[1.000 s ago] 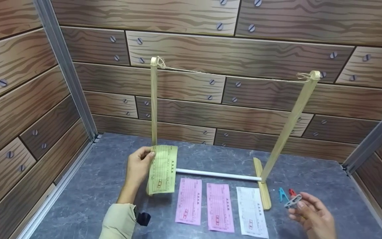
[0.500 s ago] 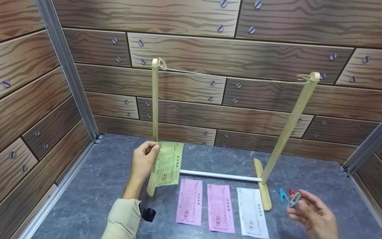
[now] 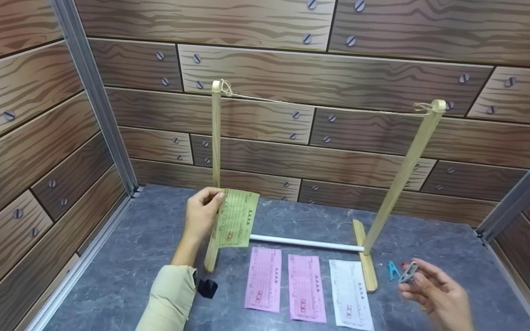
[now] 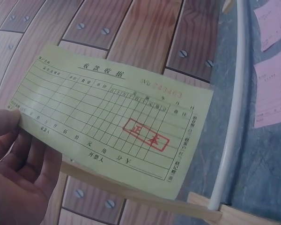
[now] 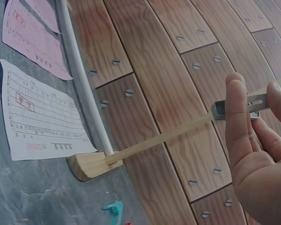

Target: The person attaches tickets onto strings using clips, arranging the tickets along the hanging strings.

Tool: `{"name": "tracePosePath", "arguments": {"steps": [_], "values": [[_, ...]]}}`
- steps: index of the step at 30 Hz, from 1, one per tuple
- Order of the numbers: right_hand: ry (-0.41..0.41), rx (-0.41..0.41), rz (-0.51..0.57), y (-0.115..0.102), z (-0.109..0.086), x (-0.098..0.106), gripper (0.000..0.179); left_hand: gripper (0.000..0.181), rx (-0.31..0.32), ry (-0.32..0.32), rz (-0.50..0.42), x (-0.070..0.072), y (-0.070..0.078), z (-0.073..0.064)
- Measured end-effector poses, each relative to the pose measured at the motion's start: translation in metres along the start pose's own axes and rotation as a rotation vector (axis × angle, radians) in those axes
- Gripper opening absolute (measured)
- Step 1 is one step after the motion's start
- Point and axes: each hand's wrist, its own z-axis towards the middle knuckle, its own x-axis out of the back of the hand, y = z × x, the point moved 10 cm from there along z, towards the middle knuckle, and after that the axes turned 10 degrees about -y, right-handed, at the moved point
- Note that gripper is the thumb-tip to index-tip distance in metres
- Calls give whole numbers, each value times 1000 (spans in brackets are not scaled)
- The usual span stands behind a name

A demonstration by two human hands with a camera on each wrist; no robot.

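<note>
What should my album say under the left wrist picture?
A left hand holds a yellow-green paper near one corner.

Plank-print walls (image 3: 256, 69) w/ metal corner posts (image 3: 95, 96), dk marbled tbl (image 3: 108, 285).

In the head view, the thin green paper (image 3: 239, 219), with dark lines and a red stamp, is up in the air at 7 o'clock. The left hand (image 3: 200, 210) pinches its 11 o'clock corner. The small gray clip (image 3: 409, 272) is at 4 o'clock, tipped toward 1 o'clock, in the right hand's (image 3: 440, 292) fingers.
</note>
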Motion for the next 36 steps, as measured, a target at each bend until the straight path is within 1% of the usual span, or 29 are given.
{"name": "tracePosePath", "arguments": {"steps": [1, 5, 6, 8, 12, 14, 17, 20, 22, 28, 31, 34, 36], "values": [[1, 1, -7, -3, 1, -1, 29, 13, -3, 0, -6, 0, 4, 2], [10, 7, -78, -15, 4, -4, 27, 12, -25, 5, -23, 2, 34, 5], [8, 13, -95, -18, 5, -6, 27, 12, -31, 8, -23, 2, 36, 7], [-8, 26, -121, -25, 7, -11, 27, 12, -38, 18, -32, 4, 38, 11], [-55, 70, -157, -41, 12, -24, 28, 14, -46, 39, -64, 7, 24, 25], [-67, 83, -187, -48, 15, -31, 27, 15, -47, 41, -72, 7, 28, 29], [-53, 69, -278, -56, 19, -41, 26, 15, -59, 44, -67, 7, 37, 35], [-36, 41, -368, -61, 23, -51, 25, 14, -75, 48, -51, 8, 48, 42], [-38, 44, -402, -65, 25, -59, 26, 13, -90, 50, -41, 8, 56, 48], [-85, 99, -443, -78, 33, -85, 26, 9, -141, 53, -14, 8, 81, 67], [-111, 111, -474, -84, 37, -96, 26, 9, -164, 71, 0, 9, 94, 78], [-141, 116, -498, -91, 41, -105, 28, 8, -173, 96, 7, 10, 108, 88], [-160, 123, -502, -96, 44, -110, 30, 6, -166, 112, 0, 11, 117, 94]]}}
